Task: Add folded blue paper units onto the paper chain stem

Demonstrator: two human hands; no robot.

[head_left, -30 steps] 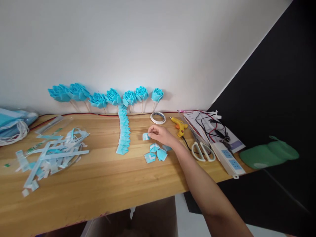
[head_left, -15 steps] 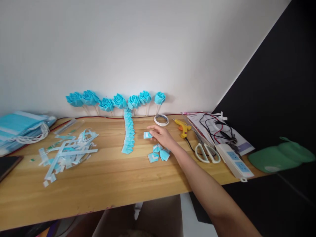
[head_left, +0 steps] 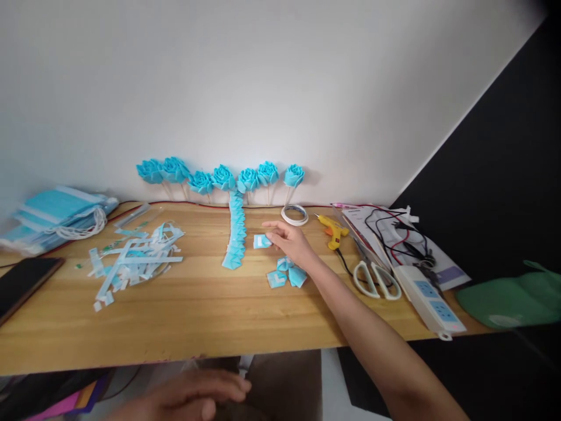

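From my end, I have the two hands well apart. My right hand [head_left: 289, 241] reaches over the table [head_left: 210, 321] from its near edge, thumb and fingers pinched on the right side of a small blue piece [head_left: 260, 241], with the index finger stretched out above it. I can't tell whether the piece is clear of the wood. It sits around midway between the table's far and near edges, nearer the far one. Just nearer me lies a small group of folded blue pieces [head_left: 277, 279]; to the left, a pleated blue strip [head_left: 235, 228] runs down from the far edge.

My left hand [head_left: 188, 394] is blurred, below the near edge in my view, fingers extended and thumb apart from them.

Along the far edge, blue flowers [head_left: 248, 179] on sticks lean against the wall. A tape roll [head_left: 295, 223], a yellow glue gun [head_left: 335, 232] and white-handled scissors [head_left: 372, 272] lie toward the right end, and scraps [head_left: 131, 257] toward the left.
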